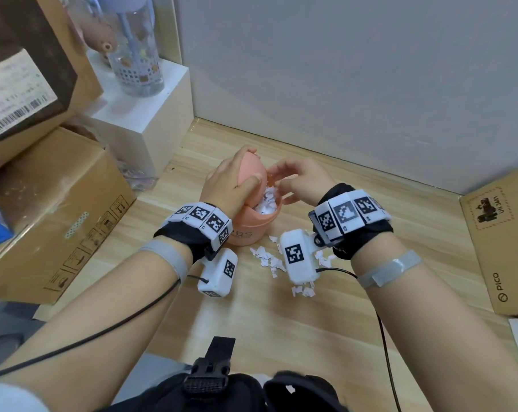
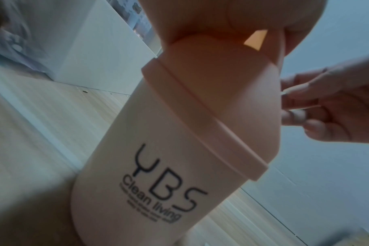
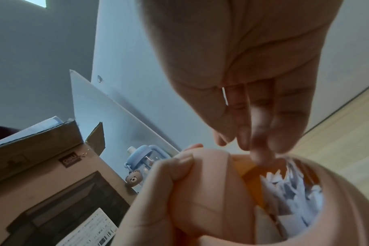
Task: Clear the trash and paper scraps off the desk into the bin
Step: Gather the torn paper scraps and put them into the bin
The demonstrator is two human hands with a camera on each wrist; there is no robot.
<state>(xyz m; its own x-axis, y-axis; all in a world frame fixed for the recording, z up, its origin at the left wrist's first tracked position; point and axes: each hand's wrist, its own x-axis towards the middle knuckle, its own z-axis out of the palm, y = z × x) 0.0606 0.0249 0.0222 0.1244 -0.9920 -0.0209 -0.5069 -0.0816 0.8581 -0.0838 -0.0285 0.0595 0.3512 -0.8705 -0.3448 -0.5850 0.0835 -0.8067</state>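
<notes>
The left hand (image 1: 228, 179) is curled round the pink swing lid (image 1: 250, 168) of the little bin (image 1: 246, 230) and holds it tipped up, so the mouth is open; the right hand (image 1: 296, 181) is just above that mouth, fingers (image 3: 261, 133) bunched and pointing down; a thin white sliver (image 3: 224, 95) sticks out by the thumb, but I cannot tell if the fingers are still pinching paper; the bin is already full of white paper bits (image 1: 265, 203).

More paper scraps (image 1: 269, 261) lie on the desk (image 1: 326, 322) just in front of the bin, on the near side, under the right wrist; some are hidden by the white camera box (image 1: 298, 257) on that wrist.

The bin says "YBS" and "Clean living" in dark letters (image 2: 162, 189); the smaller line under it is too blurry to read; a brown box (image 1: 501, 248) at the right edge of the desk says "PICO" and is cut off by the picture; a cardboard box (image 1: 53, 221) at the left edge has small handling signs on it; a box above it (image 1: 20, 84) has a white label with a barcode, too small to read.

The desk is light wood; it meets a plain grey wall (image 1: 355, 69) at the back; in the back left corner a white block (image 1: 145, 114) carries a clear drink bottle (image 1: 136, 52) with a bear charm.
</notes>
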